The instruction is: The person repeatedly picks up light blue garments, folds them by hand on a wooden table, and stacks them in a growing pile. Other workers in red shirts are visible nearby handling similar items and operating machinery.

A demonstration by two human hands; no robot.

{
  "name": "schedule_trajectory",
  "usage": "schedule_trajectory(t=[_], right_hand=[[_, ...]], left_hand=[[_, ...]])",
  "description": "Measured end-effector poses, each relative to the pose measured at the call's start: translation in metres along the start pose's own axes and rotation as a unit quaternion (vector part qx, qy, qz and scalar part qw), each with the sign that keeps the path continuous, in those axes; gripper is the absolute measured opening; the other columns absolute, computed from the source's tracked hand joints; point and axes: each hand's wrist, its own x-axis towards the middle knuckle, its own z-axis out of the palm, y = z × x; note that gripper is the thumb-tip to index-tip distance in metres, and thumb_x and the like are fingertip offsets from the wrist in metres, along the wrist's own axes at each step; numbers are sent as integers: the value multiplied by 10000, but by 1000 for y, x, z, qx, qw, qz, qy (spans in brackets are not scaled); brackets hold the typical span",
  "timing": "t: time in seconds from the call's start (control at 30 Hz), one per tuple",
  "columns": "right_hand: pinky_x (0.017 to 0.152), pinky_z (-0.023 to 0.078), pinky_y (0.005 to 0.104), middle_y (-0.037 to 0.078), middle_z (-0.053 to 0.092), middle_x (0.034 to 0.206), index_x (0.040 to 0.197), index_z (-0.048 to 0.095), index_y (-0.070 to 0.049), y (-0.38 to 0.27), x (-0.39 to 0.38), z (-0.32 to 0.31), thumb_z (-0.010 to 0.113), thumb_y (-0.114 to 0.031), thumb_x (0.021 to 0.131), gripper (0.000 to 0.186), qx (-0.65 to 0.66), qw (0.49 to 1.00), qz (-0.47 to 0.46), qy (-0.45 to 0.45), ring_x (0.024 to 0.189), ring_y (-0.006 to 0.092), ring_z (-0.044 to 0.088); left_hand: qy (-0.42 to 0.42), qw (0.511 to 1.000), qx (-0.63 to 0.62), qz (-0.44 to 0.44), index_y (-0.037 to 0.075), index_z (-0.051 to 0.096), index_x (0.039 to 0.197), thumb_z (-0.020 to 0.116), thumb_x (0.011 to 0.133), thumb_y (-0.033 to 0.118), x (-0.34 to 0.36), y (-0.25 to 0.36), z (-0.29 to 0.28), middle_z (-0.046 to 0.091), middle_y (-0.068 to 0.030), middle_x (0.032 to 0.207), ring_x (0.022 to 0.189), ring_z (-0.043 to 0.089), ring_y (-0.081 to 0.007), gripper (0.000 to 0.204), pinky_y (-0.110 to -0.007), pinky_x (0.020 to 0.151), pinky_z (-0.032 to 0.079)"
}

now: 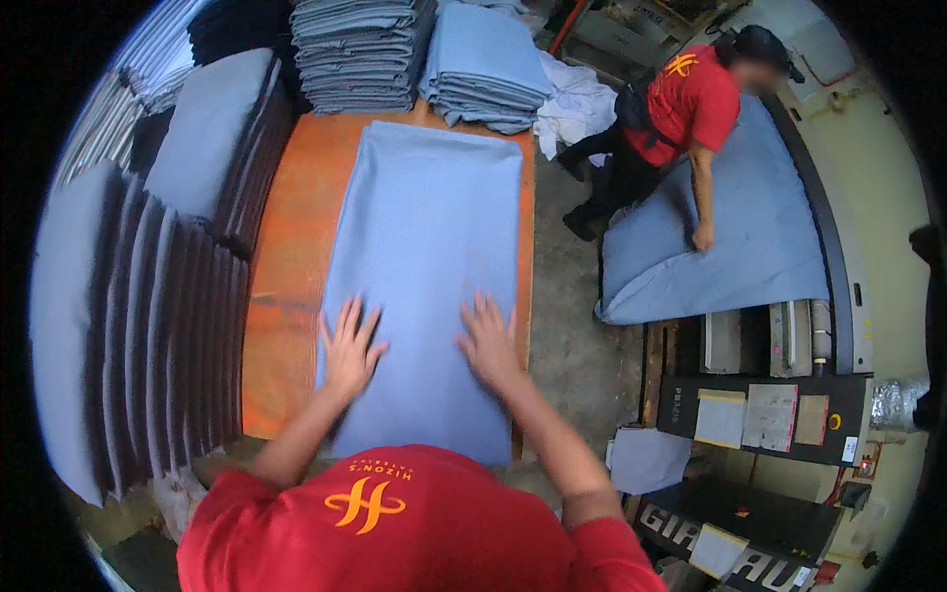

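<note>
A light blue cloth (424,227), folded into a long rectangle, lies lengthwise on the orange wooden table (286,266). My left hand (350,350) rests on the cloth near its left edge, palm down with the fingers spread. Across from it, my right hand (487,340) lies flat near the right edge, fingers stretched out. Neither hand grips anything. The near end of the cloth reaches back to my red shirt, which covers part of it.
Folded grey-blue cloths (69,326) stack up along the left, with more piles (355,49) at the far end. To the right, a co-worker (681,109) in a red shirt handles a large blue cloth (760,217) at a long machine (838,237). White cloth (572,104) lies heaped behind.
</note>
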Motion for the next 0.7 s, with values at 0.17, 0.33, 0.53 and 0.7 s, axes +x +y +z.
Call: schedule_trajectory(t=[0.17, 0.33, 0.53, 0.7], right_hand=[[1104, 132, 576, 168, 284, 1502, 1426, 385, -134, -21, -171, 31, 574, -285, 902, 577, 11, 998, 63, -8, 1399, 351, 222], [1037, 296, 478, 210, 458, 1287, 1296, 473, -42, -25, -253, 46, 638, -217, 872, 488, 139, 957, 194, 166, 1206, 375, 423], [926, 416, 397, 166, 474, 1044, 1090, 460, -18, -24, -282, 81, 717, -152, 831, 389, 354, 872, 219, 257, 1068, 291, 488], [947, 422, 376, 150, 478, 1093, 1134, 409, -11, -31, -285, 124, 731, -123, 823, 461, 480, 808, 218, 264, 1043, 261, 514]], left_hand=[[-11, 994, 33, -108, 74, 345, 1428, 600, 877, 326, -131, -2, -22, 300, -185, 1465, 1352, 287, -328, 657, -554, 1099, 153], [73, 968, -137, -197, -12, 436, 1296, 657, 847, 241, -160, -12, -35, 513, -215, 1205, 1128, 480, -357, 561, -429, 969, 372], [150, 892, -217, -366, -33, 510, 1094, 758, 785, 256, -222, -19, -11, 552, -174, 1066, 1020, 511, -288, 490, -384, 903, 411], [161, 861, -366, -314, -31, 535, 1122, 795, 744, 319, -254, -24, 53, 583, -140, 1119, 1042, 531, -231, 577, -351, 906, 427]])
